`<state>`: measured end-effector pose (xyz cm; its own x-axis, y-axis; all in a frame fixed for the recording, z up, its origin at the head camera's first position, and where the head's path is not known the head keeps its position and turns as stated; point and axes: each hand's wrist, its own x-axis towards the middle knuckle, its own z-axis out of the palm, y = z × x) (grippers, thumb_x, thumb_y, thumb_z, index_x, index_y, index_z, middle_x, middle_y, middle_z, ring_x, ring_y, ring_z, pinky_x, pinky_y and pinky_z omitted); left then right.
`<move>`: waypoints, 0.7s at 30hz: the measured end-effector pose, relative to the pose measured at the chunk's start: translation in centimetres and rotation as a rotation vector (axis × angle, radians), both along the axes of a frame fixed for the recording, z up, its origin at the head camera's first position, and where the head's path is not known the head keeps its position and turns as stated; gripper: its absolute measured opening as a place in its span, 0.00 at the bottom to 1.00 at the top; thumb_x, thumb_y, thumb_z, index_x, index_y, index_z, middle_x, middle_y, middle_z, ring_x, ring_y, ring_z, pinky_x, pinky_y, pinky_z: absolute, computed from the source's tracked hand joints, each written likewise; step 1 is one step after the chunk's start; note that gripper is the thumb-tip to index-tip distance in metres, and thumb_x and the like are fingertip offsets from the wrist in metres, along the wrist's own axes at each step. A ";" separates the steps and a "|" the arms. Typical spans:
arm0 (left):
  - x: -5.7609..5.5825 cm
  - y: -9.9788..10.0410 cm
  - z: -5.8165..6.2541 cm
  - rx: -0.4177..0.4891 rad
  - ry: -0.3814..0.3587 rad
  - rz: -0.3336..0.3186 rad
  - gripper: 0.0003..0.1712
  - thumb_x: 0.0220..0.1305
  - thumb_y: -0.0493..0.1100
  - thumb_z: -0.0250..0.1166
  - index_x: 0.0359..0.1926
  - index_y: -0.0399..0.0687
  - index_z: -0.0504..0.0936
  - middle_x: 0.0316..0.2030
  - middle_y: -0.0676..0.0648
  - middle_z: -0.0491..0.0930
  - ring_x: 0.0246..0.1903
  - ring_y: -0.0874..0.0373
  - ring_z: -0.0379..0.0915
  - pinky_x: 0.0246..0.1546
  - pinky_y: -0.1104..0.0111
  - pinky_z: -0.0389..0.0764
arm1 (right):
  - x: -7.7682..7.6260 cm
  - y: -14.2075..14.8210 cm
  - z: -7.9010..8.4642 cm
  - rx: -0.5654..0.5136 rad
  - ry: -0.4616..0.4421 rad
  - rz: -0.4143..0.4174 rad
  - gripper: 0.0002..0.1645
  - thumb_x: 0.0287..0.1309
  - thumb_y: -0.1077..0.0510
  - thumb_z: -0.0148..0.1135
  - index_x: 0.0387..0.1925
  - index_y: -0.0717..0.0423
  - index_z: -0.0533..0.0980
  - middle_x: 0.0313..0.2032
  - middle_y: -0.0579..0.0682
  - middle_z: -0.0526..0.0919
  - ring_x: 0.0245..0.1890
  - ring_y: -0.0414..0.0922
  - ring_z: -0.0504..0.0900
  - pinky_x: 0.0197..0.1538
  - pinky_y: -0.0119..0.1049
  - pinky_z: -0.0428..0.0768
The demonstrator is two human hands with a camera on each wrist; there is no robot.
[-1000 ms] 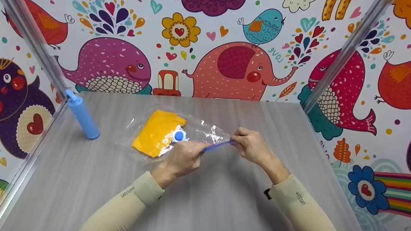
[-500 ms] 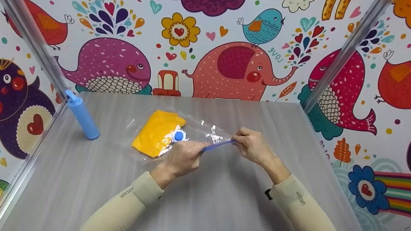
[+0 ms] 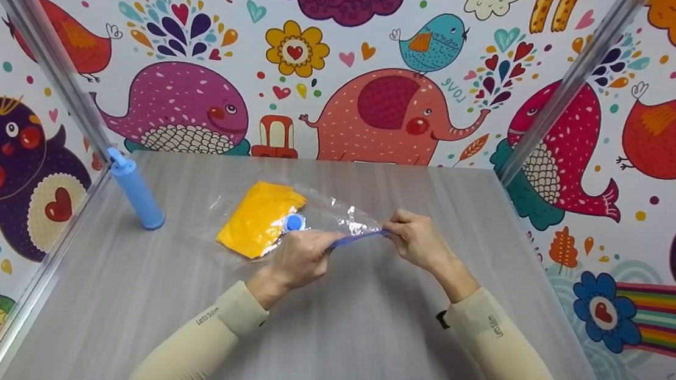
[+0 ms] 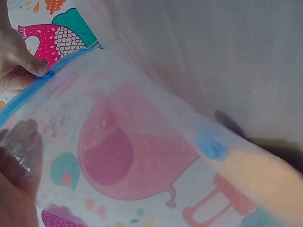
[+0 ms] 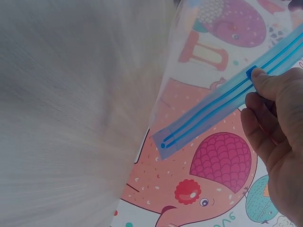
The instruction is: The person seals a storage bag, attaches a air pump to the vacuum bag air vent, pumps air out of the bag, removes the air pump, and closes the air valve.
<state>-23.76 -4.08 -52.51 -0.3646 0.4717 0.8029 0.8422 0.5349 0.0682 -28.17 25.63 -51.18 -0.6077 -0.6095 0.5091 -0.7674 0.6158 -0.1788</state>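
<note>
A clear plastic zip bag with a folded yellow cloth-like item inside lies tilted, its zip edge raised off the table. Its round blue-and-white valve sits beside the yellow item. My left hand grips the bag's edge by the blue zip strip; its fingers show partly through the plastic in the left wrist view. At the strip's other part, my right hand pinches the small blue slider between thumb and finger. Two bright blue zip lines run along the strip in the right wrist view.
A light blue hand pump stands at the back left of the grey wood-grain table. Printed cartoon panels wall the table at the back and both sides, with metal posts at the corners.
Very little differs. Both hands keep their hold on the bag's zip edge, and the right hand has shifted very slightly to the right.
</note>
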 end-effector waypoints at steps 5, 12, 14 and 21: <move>0.1 -0.1 0.2 -0.007 -0.010 -0.004 0.11 0.62 0.27 0.74 0.45 0.42 0.91 0.31 0.48 0.94 0.23 0.57 0.88 0.27 0.69 0.89 | 0.1 0.1 0.1 0.003 -0.002 -0.019 0.07 0.65 0.66 0.80 0.44 0.62 0.93 0.36 0.55 0.88 0.35 0.48 0.92 0.41 0.41 0.95; 0.3 -0.2 0.4 -0.025 -0.063 -0.009 0.10 0.67 0.28 0.72 0.46 0.42 0.92 0.35 0.48 0.96 0.25 0.57 0.90 0.32 0.71 0.91 | 0.0 0.2 0.1 0.005 -0.010 -0.023 0.07 0.66 0.66 0.79 0.44 0.61 0.94 0.37 0.54 0.88 0.35 0.48 0.92 0.40 0.41 0.95; 0.2 -0.3 0.4 -0.025 -0.064 -0.008 0.11 0.67 0.28 0.72 0.46 0.42 0.92 0.36 0.48 0.96 0.26 0.57 0.90 0.33 0.71 0.92 | 0.0 0.2 0.1 0.005 -0.014 -0.023 0.07 0.66 0.66 0.79 0.45 0.62 0.93 0.37 0.55 0.88 0.36 0.48 0.92 0.41 0.41 0.95; 0.2 -0.3 0.4 -0.015 -0.059 -0.012 0.11 0.66 0.27 0.72 0.46 0.41 0.92 0.35 0.48 0.96 0.25 0.57 0.89 0.32 0.71 0.91 | -0.1 0.4 0.1 0.008 -0.029 -0.025 0.08 0.67 0.67 0.78 0.46 0.63 0.93 0.38 0.56 0.88 0.36 0.48 0.92 0.41 0.41 0.95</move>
<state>-23.53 -4.37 -52.13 -0.4052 0.4878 0.7732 0.8434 0.5259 0.1102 -28.24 25.99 -51.08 -0.6371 -0.5978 0.4865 -0.7464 0.6361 -0.1958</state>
